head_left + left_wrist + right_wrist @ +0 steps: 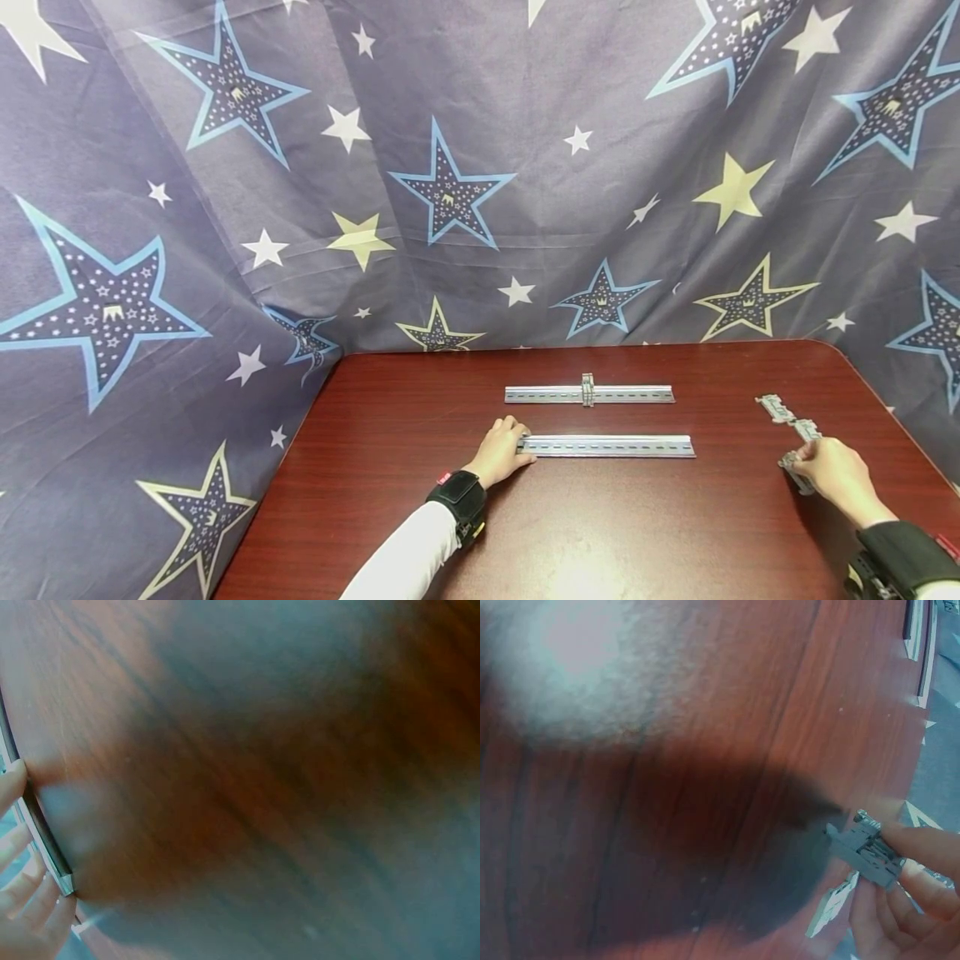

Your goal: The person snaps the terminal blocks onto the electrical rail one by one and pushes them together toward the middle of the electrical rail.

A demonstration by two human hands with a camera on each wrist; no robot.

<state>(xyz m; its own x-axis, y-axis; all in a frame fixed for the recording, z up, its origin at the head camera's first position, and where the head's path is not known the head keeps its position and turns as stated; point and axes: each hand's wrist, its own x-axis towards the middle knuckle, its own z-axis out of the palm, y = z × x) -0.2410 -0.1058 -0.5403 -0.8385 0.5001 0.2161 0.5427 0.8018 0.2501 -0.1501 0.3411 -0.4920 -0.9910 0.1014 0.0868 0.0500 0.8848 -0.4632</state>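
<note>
My left hand (498,454) grips the left end of the nearer slotted metal DIN rail (611,447), thumb on the near edge and fingers on the far edge. In the left wrist view, the rail's end (52,859) shows between thumb and fingers. At the right of the table, my right hand (840,475) pinches a grey DIN rail terminal block (866,855) between thumb and fingers. Just beyond it lie two similar blocks, one close to the fingers (807,429) and another grey terminal block (775,408) farther back.
A second, slightly shorter DIN rail (630,394) lies behind the first, roughly parallel. Narrow grey terminal blocks (588,389) sit across its middle. The dark red wooden table (420,400) meets a star-patterned curtain (465,275) at its back and left edges.
</note>
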